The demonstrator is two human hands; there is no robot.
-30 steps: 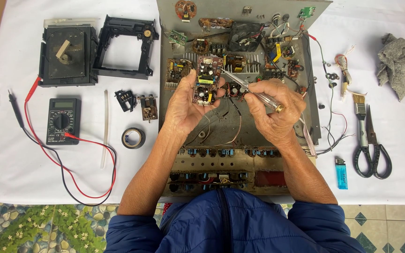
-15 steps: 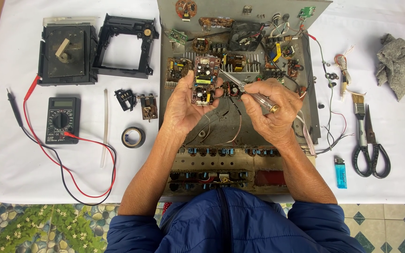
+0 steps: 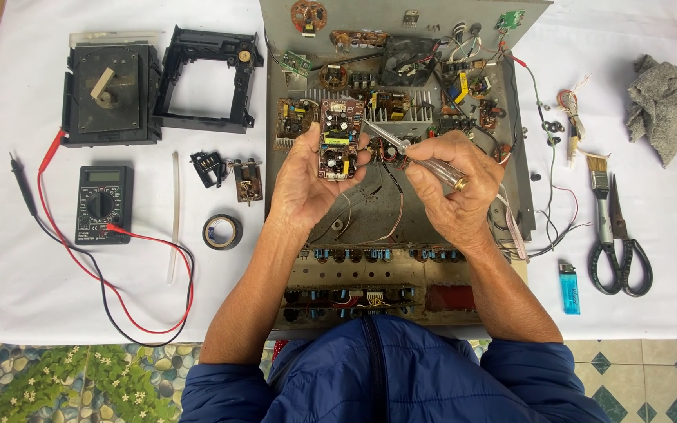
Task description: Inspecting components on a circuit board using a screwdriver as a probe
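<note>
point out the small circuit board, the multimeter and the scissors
small circuit board (image 3: 339, 139), head view, middle of its component side, held in the left hand (image 3: 307, 176)
multimeter (image 3: 103, 204), head view, on its round dial
scissors (image 3: 623, 249), head view, near the pivot above the black handles

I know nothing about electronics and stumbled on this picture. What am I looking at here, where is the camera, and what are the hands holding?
The picture comes from a camera worn on a person's head, looking down at their own two bare hands over a table with a white cloth. In the middle lies an opened metal case full of circuit parts and wires. The left hand holds up a small circuit board. The right hand holds a screwdriver with a clear handle, its tip pointing at that board.

Left of the case lie a black multimeter with red and black leads, a roll of black tape and two black plastic frames. To the right lie a grey rag, a paintbrush, scissors and a blue lighter.
</note>
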